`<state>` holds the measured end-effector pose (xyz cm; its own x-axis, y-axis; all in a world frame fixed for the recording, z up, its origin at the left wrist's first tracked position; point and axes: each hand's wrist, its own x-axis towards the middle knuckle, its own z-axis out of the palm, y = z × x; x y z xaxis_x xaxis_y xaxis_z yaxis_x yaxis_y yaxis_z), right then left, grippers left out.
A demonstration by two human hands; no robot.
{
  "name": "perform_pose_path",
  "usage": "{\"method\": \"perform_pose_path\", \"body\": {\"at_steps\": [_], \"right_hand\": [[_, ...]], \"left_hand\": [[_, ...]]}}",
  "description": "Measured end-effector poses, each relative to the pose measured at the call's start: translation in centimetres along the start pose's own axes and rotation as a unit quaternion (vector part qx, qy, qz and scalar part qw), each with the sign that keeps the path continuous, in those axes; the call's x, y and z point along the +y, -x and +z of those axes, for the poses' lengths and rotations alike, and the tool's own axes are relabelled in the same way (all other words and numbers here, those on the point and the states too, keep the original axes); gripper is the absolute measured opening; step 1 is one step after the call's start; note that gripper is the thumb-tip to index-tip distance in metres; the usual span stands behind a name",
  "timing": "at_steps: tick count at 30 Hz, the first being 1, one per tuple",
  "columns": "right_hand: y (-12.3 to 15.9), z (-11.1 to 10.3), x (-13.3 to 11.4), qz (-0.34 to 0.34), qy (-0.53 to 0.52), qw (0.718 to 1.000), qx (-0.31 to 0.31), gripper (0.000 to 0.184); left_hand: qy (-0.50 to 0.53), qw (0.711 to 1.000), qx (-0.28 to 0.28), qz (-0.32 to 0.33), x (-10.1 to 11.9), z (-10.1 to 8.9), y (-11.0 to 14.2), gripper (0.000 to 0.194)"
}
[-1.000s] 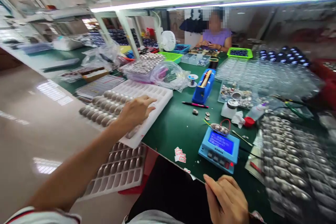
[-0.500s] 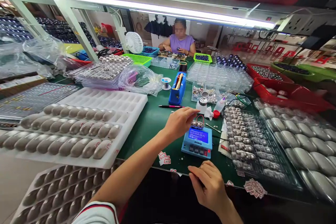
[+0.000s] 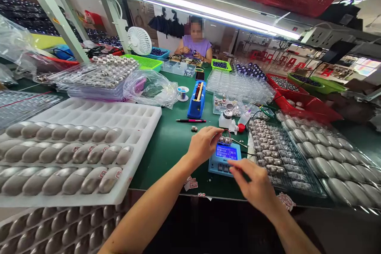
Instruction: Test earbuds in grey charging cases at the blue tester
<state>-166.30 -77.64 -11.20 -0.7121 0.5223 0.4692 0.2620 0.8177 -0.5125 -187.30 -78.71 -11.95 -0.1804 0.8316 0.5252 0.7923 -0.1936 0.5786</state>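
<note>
A blue tester box (image 3: 218, 168) with a lit screen (image 3: 226, 153) stands on the green bench mat, with small silver rounded pieces (image 3: 225, 140) and a red wire at its top. My left hand (image 3: 204, 143) is at the box's upper left, fingers bent in beside those pieces; whatever the fingertips grip is hidden. Over the front right of the box is my right hand (image 3: 254, 180), its thumb and index finger nearly together by the screen's lower edge. Nothing I can make out shows between them. Behind my left hand lies a small silver piece (image 3: 194, 128).
A white tray (image 3: 145, 145) of grey oval cases lies at left. Clear trays of silver parts (image 3: 269, 147) and grey cases (image 3: 324, 143) are at right. Behind stand a blue tape dispenser (image 3: 196, 101), a pen (image 3: 190, 121) and a white bottle (image 3: 226, 120). A co-worker (image 3: 196, 45) sits opposite.
My right hand has moved up from the bench's front edge to over the box. My left hand has lowered slightly toward the silver pieces. The screen text differs, and the view has shifted.
</note>
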Motion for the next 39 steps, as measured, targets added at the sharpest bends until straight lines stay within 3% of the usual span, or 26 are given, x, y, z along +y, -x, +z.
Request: {"method": "perform_pose_path", "body": {"at_steps": [4,9,14,18,22,27,30,33,39], "right_hand": [[-4.2,-1.6,1.8,0.025,0.074,0.997,-0.014,0.018],[-8.1,-1.2,3.5,-0.006,0.122,0.991,-0.062,0.017],[-10.0,-0.2,3.6,-0.008,0.109,0.989,-0.095,0.007],[-10.1,-2.2,3.6,0.021,0.102,0.994,-0.044,0.008],[-7.9,-7.3,3.8,0.060,0.099,0.993,0.028,0.015],[-1.7,-11.8,4.8,0.106,0.112,0.988,-0.023,0.021],[2.2,-12.1,5.4,0.129,0.115,0.983,-0.062,0.020],[4.8,-11.4,5.7,0.131,0.111,0.983,-0.060,0.019],[6.2,-10.3,6.1,0.075,0.157,0.984,-0.031,0.014]], "left_hand": [[-0.021,1.000,-0.001,0.000,0.2,-0.1,0.2,0.023],[-0.004,1.000,0.022,-0.011,-0.3,-0.3,0.0,0.029],[0.017,0.999,0.037,-0.019,-0.6,-0.7,-0.2,0.029],[0.035,0.998,0.043,-0.031,-0.8,-1.0,-0.3,0.028],[0.040,0.998,0.043,-0.027,-0.6,-1.2,-0.2,0.028],[0.036,0.998,0.046,-0.017,-0.1,-1.3,-0.2,0.028],[0.028,0.998,0.047,-0.011,-0.2,-1.1,-0.1,0.027],[0.024,0.998,0.056,0.001,-0.7,-0.6,-0.1,0.027],[0.015,0.997,0.078,0.019,-0.6,-0.8,-0.7,0.025]]}}
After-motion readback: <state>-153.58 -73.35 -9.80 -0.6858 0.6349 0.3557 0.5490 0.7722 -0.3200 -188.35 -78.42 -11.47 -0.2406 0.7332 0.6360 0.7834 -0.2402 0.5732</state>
